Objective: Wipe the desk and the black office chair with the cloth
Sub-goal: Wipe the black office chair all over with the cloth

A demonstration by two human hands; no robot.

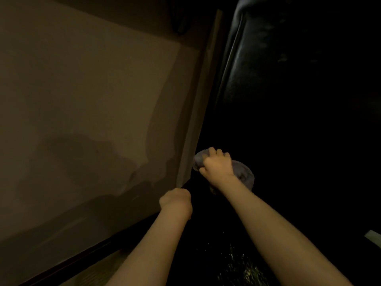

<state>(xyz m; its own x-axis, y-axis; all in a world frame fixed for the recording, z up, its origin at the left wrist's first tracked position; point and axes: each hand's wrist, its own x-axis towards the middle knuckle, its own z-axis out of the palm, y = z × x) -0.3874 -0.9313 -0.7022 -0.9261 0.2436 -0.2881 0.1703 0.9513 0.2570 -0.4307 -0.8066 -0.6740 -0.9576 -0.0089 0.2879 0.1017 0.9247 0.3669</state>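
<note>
The likeliest trouble here comes from the dark: the black office chair (257, 48) fills the right half of the frame as near-solid shadow, so patches could be passed over without anyone noticing, and the cloth (245, 174) is bunched into a lump, not spread flat, which in my judgement leaves only a small face of it doing the wiping. The working spot sits just beside the long edge of the desk (92, 79), centre-right of the frame, so a wide stroke could knock the knuckles against that edge or snag the cloth on it. An office chair may also swivel or roll under a firm push, and whether anything braces it cannot be told. The right grip (218, 166) is curled tight, fingers folded over the top of the pale cloth and pinching it into a wad against the dark chair surface below; cloth spills out on both sides of the hand, more of it toward the lower right. The left grip (176, 201) shows as a rounded fist at the desk's near corner, lower centre of the frame, with only the back of the hand in sight; its fingers are hidden, so whether it clasps the desk edge, part of the chair, or nothing is unclear
</note>
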